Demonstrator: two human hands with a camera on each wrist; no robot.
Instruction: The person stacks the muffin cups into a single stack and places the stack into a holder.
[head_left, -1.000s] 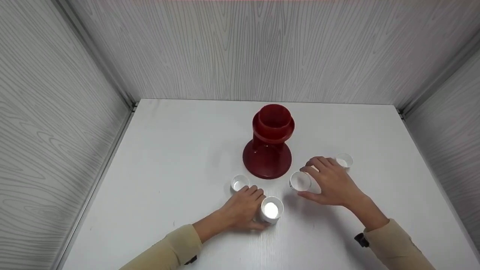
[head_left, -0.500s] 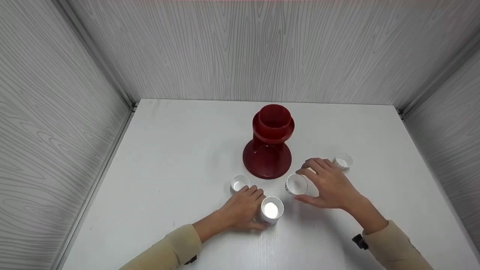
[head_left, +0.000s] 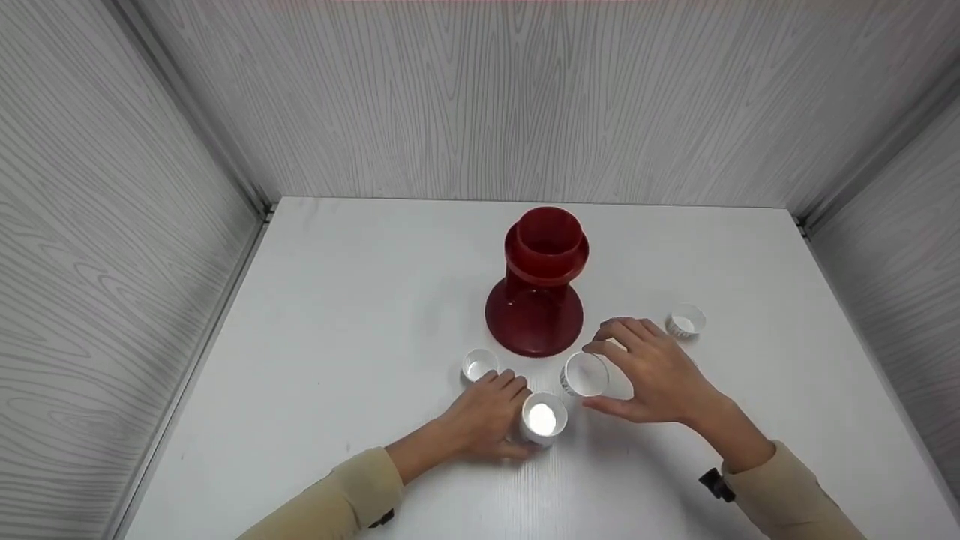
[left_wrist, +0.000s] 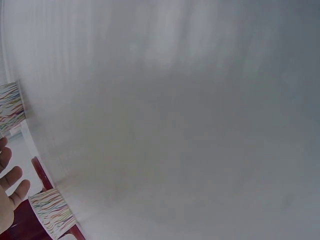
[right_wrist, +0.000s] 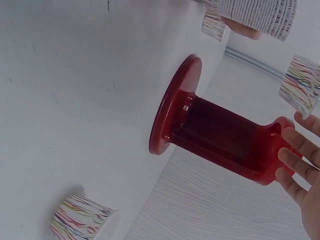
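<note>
In the head view, the left hand [head_left: 489, 417] grips a stack of white paper cups [head_left: 544, 418] from its left side, fingers behind and thumb in front. The stack's ribbed rims [right_wrist: 257, 12] show in the right wrist view. My right hand [head_left: 652, 371] holds one cup [head_left: 585, 374] between thumb and fingertips, just behind and right of the stack. This cup [right_wrist: 301, 85] has coloured wavy lines. Another cup [head_left: 478, 364] stands beside the left fingers; in the left wrist view the left hand's fingers [left_wrist: 15, 176] are partly cut off.
A dark red stand [head_left: 534, 319] with a round base and a cup-shaped top stands behind the hands. One more small cup [head_left: 685, 321] stands to the right, behind the right hand. Grey wood-grain panels [head_left: 480, 97] border the white table [head_left: 360, 300].
The right hand has moved left and slightly toward the front with its cup, closer to the stack. The left hand and its stack have stayed in place.
</note>
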